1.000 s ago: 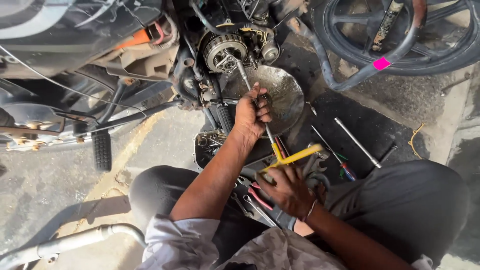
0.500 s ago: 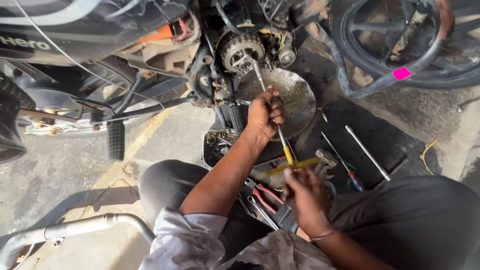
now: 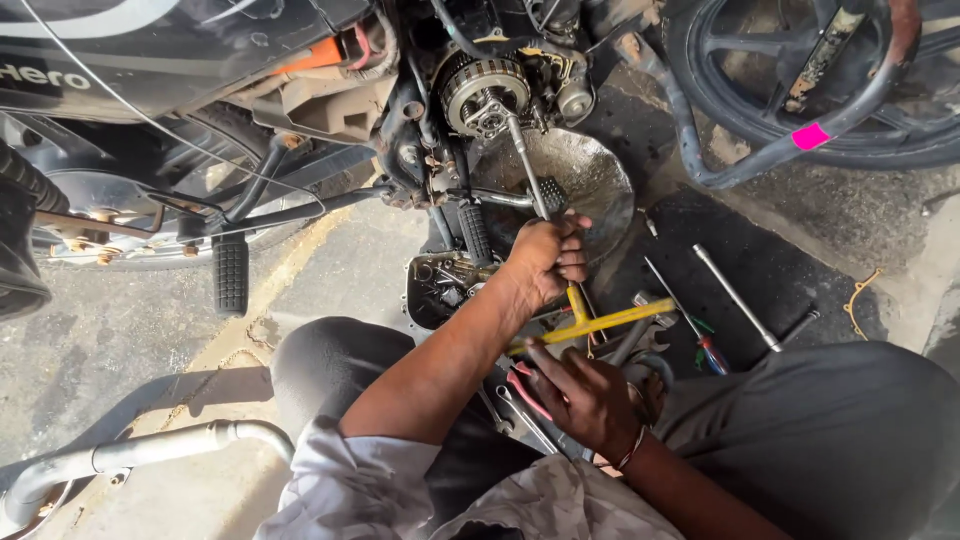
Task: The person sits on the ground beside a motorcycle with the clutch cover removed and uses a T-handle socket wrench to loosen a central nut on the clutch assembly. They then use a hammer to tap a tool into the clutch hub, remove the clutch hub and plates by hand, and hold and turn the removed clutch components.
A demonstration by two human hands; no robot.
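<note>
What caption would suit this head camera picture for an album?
Left hand grips a T-handle socket wrench set on a motorcycle's exposed clutch; right hand touches its yellow crossbar.

The floor (image 3: 120, 350) is rough grey concrete, bright with hard daylight, with a worn yellowish line running slantwise across it. Toward the right the ground turns to darker asphalt (image 3: 760, 230), stained black with oil. A thin chain (image 3: 200, 385) lies loose on the concrete in shadow. A bent chrome pipe (image 3: 150, 452) sits low at the left edge. No walls show.
</note>
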